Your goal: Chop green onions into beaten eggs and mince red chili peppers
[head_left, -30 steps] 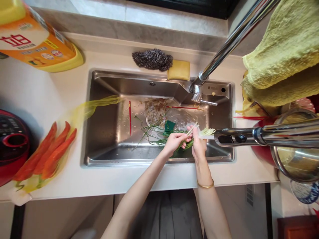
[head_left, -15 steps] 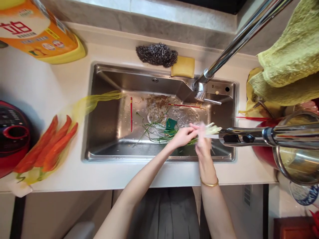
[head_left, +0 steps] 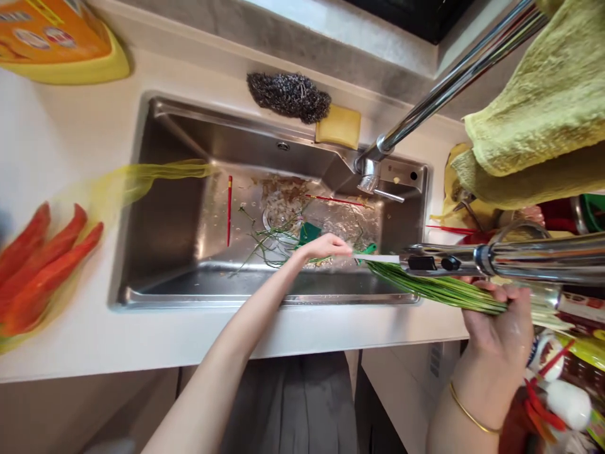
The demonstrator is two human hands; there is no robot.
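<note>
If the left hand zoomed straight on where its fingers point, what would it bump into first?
The left hand would probably meet the white stream of water from the tap first, though depth is hard to judge from this one view.

I have the rectangular steel sink mid-view, set into the white surface.
Left of it lie three long red peppers, with the orange-and-yellow plastic bottle behind them. Behind the sink, I see the dark wiry metal scourer just left of the square yellow sponge. The long green stalk bundle reaches past the sink's right edge; the yellow-green cloth towel is farther back, right.
</note>
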